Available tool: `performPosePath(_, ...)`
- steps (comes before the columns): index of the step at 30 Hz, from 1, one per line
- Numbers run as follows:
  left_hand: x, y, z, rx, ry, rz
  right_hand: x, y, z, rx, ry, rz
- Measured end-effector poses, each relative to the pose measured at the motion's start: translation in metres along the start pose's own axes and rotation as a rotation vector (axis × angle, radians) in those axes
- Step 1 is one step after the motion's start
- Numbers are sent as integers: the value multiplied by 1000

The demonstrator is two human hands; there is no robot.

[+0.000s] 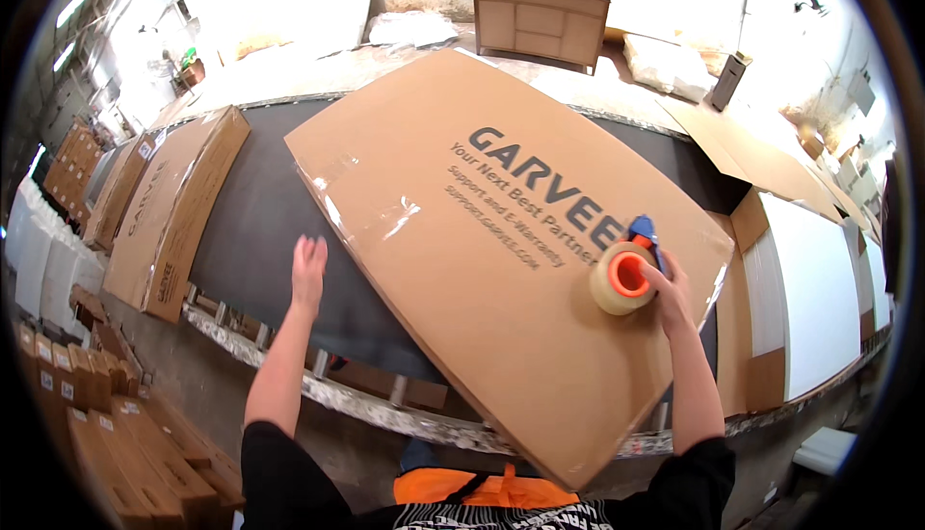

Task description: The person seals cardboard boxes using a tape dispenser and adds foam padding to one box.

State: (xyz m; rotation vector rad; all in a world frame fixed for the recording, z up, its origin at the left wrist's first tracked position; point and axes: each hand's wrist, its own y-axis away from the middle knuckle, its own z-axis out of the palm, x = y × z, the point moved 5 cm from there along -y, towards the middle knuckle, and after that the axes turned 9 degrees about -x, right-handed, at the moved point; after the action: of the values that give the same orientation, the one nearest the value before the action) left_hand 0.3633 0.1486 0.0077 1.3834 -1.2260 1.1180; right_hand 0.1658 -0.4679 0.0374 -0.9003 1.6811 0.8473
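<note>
- Workbench (pixel 252 212) with a dark top runs across the middle of the view; its pale, chipped front edge faces the person.
- A large flat cardboard box (pixel 501 251) lies slantwise on the bench, its near corner jutting out past the front edge toward the person. Dark lettering runs across its top, and strips of clear tape shine along its left edge.
- A second flat cardboard box (pixel 178 207) rests at the left end of the bench, well apart from the big one.
- A white panel (pixel 819 289) in an opened carton lies to the right, just beside the big box.
- A wooden cabinet (pixel 541 17) stands at the far wall.
- Small stacked cartons (pixel 116 434) fill the floor at lower left.
- A tape dispenser (pixel 628 275), blue-handled with an orange-cored roll of clear tape, sits on the big box near its right edge.
- The right hand (pixel 670 294) is wrapped around the dispenser, holding it against the cardboard.
- The left hand (pixel 308 270) is flat with fingers spread, grasping nothing, over the dark bench top just beside the box's left edge.
</note>
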Motion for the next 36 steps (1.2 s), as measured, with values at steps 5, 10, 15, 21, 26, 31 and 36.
performPosePath(5,0,-219,-1,-2,-58,23,13,247,-10,710,713,82)
performPosePath(10,-74,-348,-54,145,121,-9,29,313,88,842,383,327)
performPosePath(15,-65,-355,-57,-161,436,-60,9,327,103,898,395,334)
performPosePath(21,-79,-283,-124,-32,346,6,25,298,51,837,507,232)
performPosePath(26,-104,-92,-167,202,358,-37,44,220,-61,798,597,216)
performPosePath(31,-62,195,-105,666,142,-62,39,79,-154,580,594,214)
performPosePath(36,-19,318,-39,559,-308,-425,66,-55,-172,781,382,-11)
